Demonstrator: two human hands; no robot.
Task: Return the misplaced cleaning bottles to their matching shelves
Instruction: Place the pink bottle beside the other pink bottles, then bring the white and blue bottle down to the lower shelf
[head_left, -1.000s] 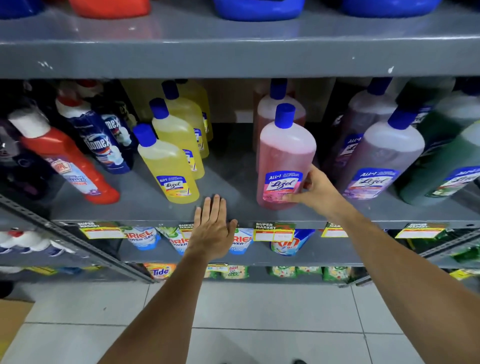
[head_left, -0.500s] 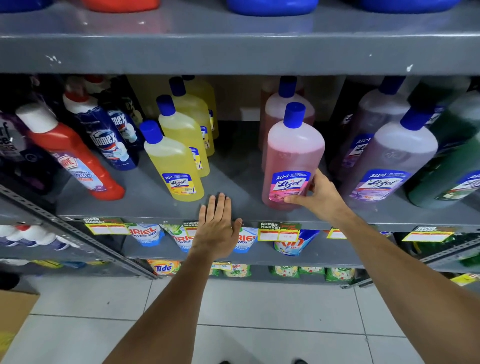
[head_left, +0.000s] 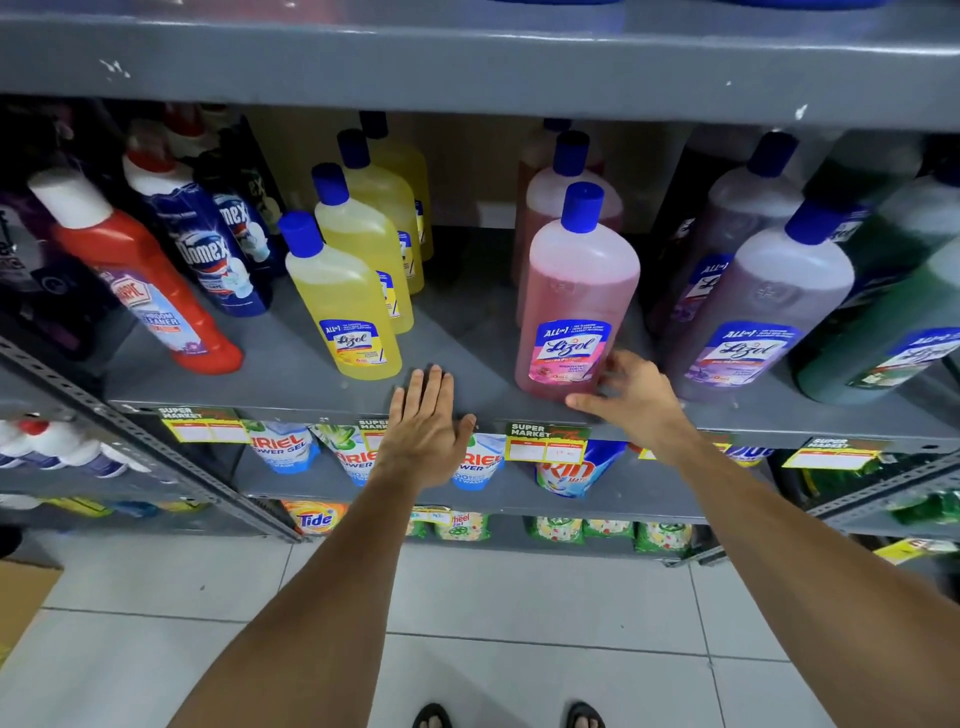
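Head cam looks down at the grey shelf (head_left: 291, 364), and the layout makes sense: bottles queue front to back by colour, so each lane is one variant. Pink bottle (head_left: 574, 291) stands upright at the lane front, just ahead of the right hand (head_left: 631, 397), whose fingers sit loosely curled against its lower corner, not really gripping, probably nudging it square. Left hand (head_left: 426, 426) lies flat and spread on the shelf edge, holding nothing, likely bracing. Yellow bottles (head_left: 343, 301) stand beyond it. The pink one's translucent, blue cap, Lizol label facing out.
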